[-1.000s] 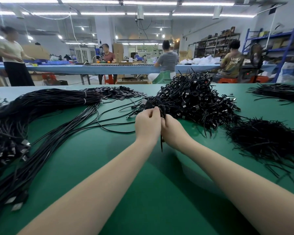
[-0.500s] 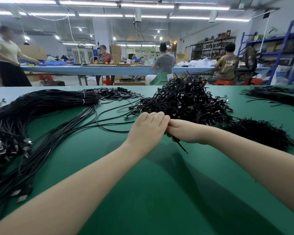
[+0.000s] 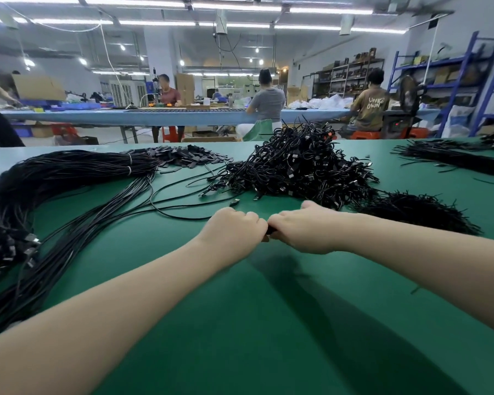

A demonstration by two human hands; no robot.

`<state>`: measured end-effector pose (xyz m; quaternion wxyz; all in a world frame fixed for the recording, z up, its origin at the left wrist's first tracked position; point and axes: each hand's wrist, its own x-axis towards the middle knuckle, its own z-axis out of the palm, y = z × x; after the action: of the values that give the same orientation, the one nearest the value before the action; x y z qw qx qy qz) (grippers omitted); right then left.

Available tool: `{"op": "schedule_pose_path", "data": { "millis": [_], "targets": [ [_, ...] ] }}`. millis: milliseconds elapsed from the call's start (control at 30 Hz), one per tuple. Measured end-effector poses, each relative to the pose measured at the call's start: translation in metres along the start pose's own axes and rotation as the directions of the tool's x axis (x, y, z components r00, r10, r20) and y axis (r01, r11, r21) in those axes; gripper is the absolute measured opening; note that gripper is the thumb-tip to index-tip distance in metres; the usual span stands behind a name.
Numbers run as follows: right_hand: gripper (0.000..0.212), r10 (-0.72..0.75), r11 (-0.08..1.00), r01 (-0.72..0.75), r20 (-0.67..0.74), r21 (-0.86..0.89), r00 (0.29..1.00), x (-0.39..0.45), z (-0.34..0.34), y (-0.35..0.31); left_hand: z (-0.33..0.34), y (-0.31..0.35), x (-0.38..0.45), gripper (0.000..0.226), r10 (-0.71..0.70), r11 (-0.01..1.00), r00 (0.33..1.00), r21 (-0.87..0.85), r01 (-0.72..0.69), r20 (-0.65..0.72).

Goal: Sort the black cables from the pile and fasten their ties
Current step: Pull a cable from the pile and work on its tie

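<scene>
Fingers of both hands are curling into loose fists that are meeting knuckle to knuckle over the green table (image 3: 268,323). The left hand (image 3: 234,232) and the right hand (image 3: 303,228) are pinching a small dark piece between them, most likely a black cable (image 3: 271,231) with its tie. Only a sliver of it is showing in the gap, so exactly what is being gripped cannot be told. Both grips are looking narrow and closed, with the right thumb lifting slightly above the fist. The forearms are stretching forward from the near edge and converging at the hands, both wrists sitting low above the table.

Just beyond the hands, the tangled pile (image 3: 297,169) is sitting large and unsorted. To the right, a low heap of ties (image 3: 411,215) is waiting, touching the pile's edge. To the left, long bundled cables (image 3: 69,178) are lying in a sweeping arc, two pale bands wrapping them. Judging from the size of the pile, most of the work is remaining.
</scene>
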<state>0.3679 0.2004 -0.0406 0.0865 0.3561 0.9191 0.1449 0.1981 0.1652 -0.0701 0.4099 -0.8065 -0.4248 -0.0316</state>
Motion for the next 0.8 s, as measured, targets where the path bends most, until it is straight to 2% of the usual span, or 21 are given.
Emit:
{"op": "schedule_pose_path", "data": {
  "millis": [33,67,100,133,167,233,300,367,433,533,600,700,800],
  "targets": [
    [0.023,-0.012,0.989,-0.004,-0.106,-0.149,0.994,-0.001,0.003,0.004,0.001,-0.001,0.006,0.029,-0.071,0.994,0.993,-0.073,0.078,0.089],
    [0.021,-0.053,0.962,-0.008,-0.213,-0.274,0.976,-0.002,0.006,0.008,0.000,-0.003,0.013,0.033,-0.121,0.964,0.977,-0.216,0.158,0.176],
    [0.021,-0.097,0.925,-0.019,-0.285,-0.379,0.954,-0.004,0.008,0.012,0.000,-0.004,0.020,0.033,-0.156,0.897,0.951,-0.366,0.250,0.266],
    [0.022,-0.122,0.898,-0.038,-0.332,-0.438,0.935,-0.005,0.009,0.014,0.003,-0.002,0.025,0.031,-0.184,0.816,0.926,-0.474,0.331,0.329],
    [0.023,-0.116,0.892,-0.048,-0.331,-0.450,0.936,-0.005,0.011,0.016,0.005,0.003,0.026,0.028,-0.220,0.779,0.919,-0.508,0.368,0.327],
    [0.032,-0.018,0.940,-0.078,-0.276,-0.332,0.961,-0.006,0.011,0.025,0.011,0.015,0.021,0.024,-0.308,0.775,0.908,-0.478,0.413,0.285],
    [0.046,0.220,0.968,-0.243,-0.247,-0.068,0.944,-0.013,0.002,0.048,0.027,0.019,0.008,0.026,-0.394,0.737,0.889,-0.498,0.458,0.234],
    [0.047,0.464,0.886,-0.457,-0.219,0.082,0.859,-0.030,-0.004,0.087,0.038,0.010,-0.002,0.028,-0.474,0.623,0.838,-0.570,0.536,0.271],
    [0.037,0.638,0.769,-0.637,-0.095,0.045,0.764,-0.052,-0.005,0.119,0.047,-0.002,-0.005,0.032,-0.503,0.501,0.802,-0.648,0.573,0.321],
    [0.033,0.725,0.688,-0.722,0.072,-0.072,0.685,-0.070,0.011,0.141,0.055,-0.008,-0.005,0.035,-0.489,0.344,0.789,-0.749,0.566,0.371],
    [0.027,0.738,0.675,-0.736,0.086,-0.052,0.670,-0.073,0.022,0.144,0.060,-0.009,-0.005,0.035,-0.477,0.286,0.780,-0.768,0.573,0.405],
    [0.020,0.756,0.652,-0.758,0.062,0.017,0.652,-0.073,0.027,0.144,0.067,-0.013,-0.006,0.034,-0.461,0.147,0.755,-0.799,0.583,0.466],
    [0.023,0.783,0.607,-0.785,0.074,0.119,0.617,-0.071,0.026,0.149,0.068,-0.014,-0.007,0.034,-0.448,0.111,0.752,-0.805,0.582,0.483]
  ]
}}
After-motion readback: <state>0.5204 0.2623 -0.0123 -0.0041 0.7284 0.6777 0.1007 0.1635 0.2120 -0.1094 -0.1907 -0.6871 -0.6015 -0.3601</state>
